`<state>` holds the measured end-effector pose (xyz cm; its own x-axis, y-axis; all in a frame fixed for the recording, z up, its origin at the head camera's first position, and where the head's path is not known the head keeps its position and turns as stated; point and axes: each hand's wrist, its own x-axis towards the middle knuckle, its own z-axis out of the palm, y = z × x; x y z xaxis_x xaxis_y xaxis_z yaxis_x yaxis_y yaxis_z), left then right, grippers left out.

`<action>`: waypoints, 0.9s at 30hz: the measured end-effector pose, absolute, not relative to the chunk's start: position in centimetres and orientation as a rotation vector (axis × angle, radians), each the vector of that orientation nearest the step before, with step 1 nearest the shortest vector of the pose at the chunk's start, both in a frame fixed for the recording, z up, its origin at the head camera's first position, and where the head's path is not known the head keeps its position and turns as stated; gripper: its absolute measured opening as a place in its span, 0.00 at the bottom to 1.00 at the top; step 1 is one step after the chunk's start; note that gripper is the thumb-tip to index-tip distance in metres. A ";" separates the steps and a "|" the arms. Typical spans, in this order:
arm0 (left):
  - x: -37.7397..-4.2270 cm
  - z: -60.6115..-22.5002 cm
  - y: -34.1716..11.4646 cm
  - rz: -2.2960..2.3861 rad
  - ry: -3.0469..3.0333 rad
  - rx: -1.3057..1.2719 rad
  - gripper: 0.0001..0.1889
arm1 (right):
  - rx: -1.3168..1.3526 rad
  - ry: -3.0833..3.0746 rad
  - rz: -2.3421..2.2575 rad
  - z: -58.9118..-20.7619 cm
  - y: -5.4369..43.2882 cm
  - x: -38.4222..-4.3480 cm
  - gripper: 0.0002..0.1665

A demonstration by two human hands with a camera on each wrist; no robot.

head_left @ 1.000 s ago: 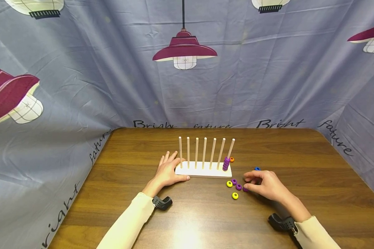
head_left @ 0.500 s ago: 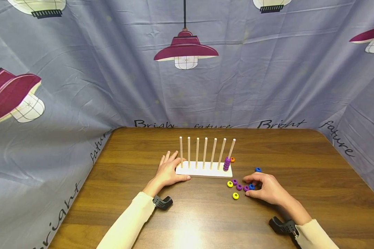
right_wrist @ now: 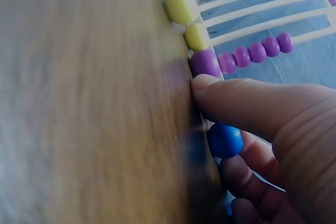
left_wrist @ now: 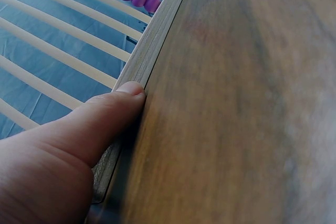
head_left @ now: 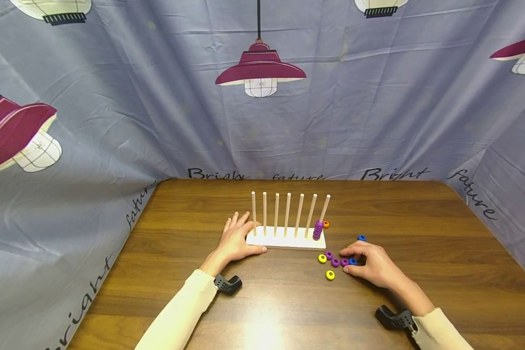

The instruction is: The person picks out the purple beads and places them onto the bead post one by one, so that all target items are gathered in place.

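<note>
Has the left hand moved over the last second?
No: judged against the brown wooden table, the left hand stays put at the left end of the white rectangular pegged base.

Since 1.0 s ago, the right hand (head_left: 374, 265) has shifted slightly toward the person, and a wider gap shows between its thumb and fingers. In that gap, 1 blue bead (head_left: 353, 262), hidden then, has come into sight, and the purple bead (head_left: 344, 262) just beside it, partly covered then, is uncovered. The 2nd blue bead (head_left: 361, 238), beyond the hand, shows more fully.
</note>
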<state>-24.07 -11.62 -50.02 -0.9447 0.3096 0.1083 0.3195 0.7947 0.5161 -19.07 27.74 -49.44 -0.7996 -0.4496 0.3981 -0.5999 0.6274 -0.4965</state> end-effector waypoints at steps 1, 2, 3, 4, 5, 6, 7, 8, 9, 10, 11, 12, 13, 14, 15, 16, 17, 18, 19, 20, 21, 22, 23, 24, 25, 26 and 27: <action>-24.1 -50.0 -11.6 -0.858 -2.959 -0.518 0.37 | 0.860 -2.611 0.927 -49.5 27.7 -19.1 0.19; -24.0 -50.0 -11.6 -0.858 -2.962 -0.517 0.37 | 0.862 -2.607 0.932 -49.5 27.7 -19.0 0.19; -24.0 -50.0 -11.6 -0.861 -2.964 -0.517 0.38 | 0.863 -2.604 0.937 -49.5 27.7 -19.0 0.19; -24.0 -50.0 -11.6 -0.864 -2.966 -0.515 0.38 | 0.864 -2.603 0.940 -49.5 27.6 -19.0 0.18; -24.0 -50.0 -11.6 -0.865 -2.968 -0.515 0.38 | 0.864 -2.603 0.944 -49.5 27.6 -19.0 0.18; -24.0 -50.0 -11.6 -0.866 -2.971 -0.514 0.38 | 0.863 -2.605 0.949 -49.5 27.6 -19.0 0.17; -24.0 -50.0 -11.6 -0.865 -2.974 -0.513 0.38 | 0.861 -2.609 0.951 -49.5 27.6 -19.0 0.17; -24.0 -50.0 -11.6 -0.864 -2.974 -0.512 0.38 | 0.859 -2.613 0.953 -49.5 27.6 -19.0 0.16; -24.0 -50.0 -11.6 -0.864 -2.974 -0.511 0.38 | 0.855 -2.616 0.952 -49.5 27.6 -19.1 0.16; -24.0 -50.0 -11.6 -0.864 -2.974 -0.510 0.38 | 0.851 -2.617 0.949 -49.5 27.6 -19.1 0.15; -24.0 -50.0 -11.6 -0.862 -2.973 -0.510 0.38 | 0.848 -2.617 0.948 -49.6 27.6 -19.1 0.15; -24.0 -50.0 -11.6 -0.860 -2.973 -0.510 0.38 | 0.845 -2.617 0.945 -49.6 27.6 -19.1 0.15; -24.0 -50.0 -11.6 -0.859 -2.970 -0.510 0.37 | 0.844 -2.616 0.943 -49.6 27.6 -19.1 0.15; -24.0 -50.0 -11.6 -0.858 -2.971 -0.510 0.37 | 0.844 -2.615 0.943 -49.7 27.6 -19.1 0.15; -24.0 -50.0 -11.6 -0.859 -2.971 -0.508 0.37 | 0.843 -2.614 0.943 -49.7 27.6 -19.1 0.15; -24.0 -50.0 -11.6 -0.860 -2.971 -0.509 0.37 | 0.845 -2.613 0.944 -49.7 27.6 -19.1 0.15; -24.0 -49.9 -11.6 -0.861 -2.971 -0.508 0.37 | 0.846 -2.611 0.945 -49.7 27.5 -19.1 0.15; -24.0 -49.9 -11.6 -0.863 -2.971 -0.508 0.37 | 0.846 -2.610 0.947 -49.7 27.5 -19.1 0.15; -24.0 -49.9 -11.6 -0.865 -2.969 -0.510 0.37 | 0.847 -2.611 0.949 -49.7 27.5 -19.1 0.15; -24.0 -49.9 -11.6 -0.865 -2.971 -0.509 0.37 | 0.847 -2.610 0.949 -49.7 27.5 -19.1 0.15; -24.0 -49.9 -11.6 -0.865 -2.970 -0.510 0.37 | 0.847 -2.609 0.950 -49.7 27.5 -19.1 0.15; -24.0 -49.9 -11.6 -0.864 -2.970 -0.511 0.37 | 0.846 -2.607 0.952 -49.7 27.5 -19.1 0.15; -24.0 -49.9 -11.6 -0.863 -2.970 -0.512 0.37 | 0.845 -2.604 0.951 -49.7 27.5 -19.0 0.15; -24.0 -49.9 -11.6 -0.862 -2.969 -0.513 0.37 | 0.844 -2.602 0.950 -49.7 27.4 -19.0 0.15; -24.0 -49.9 -11.6 -0.863 -2.967 -0.513 0.37 | 0.843 -2.599 0.949 -49.7 27.4 -19.0 0.15; -24.0 -49.9 -11.6 -0.863 -2.967 -0.512 0.37 | 0.841 -2.596 0.947 -49.7 27.4 -19.0 0.15; -24.0 -49.9 -11.6 -0.865 -2.966 -0.511 0.37 | 0.839 -2.593 0.946 -49.7 27.4 -19.0 0.15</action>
<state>-23.96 -11.62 -49.93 -0.9467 0.3065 0.0994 0.3119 0.7942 0.5215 -19.01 27.39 -49.73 -0.8007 -0.4310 0.4161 -0.5977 0.6220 -0.5058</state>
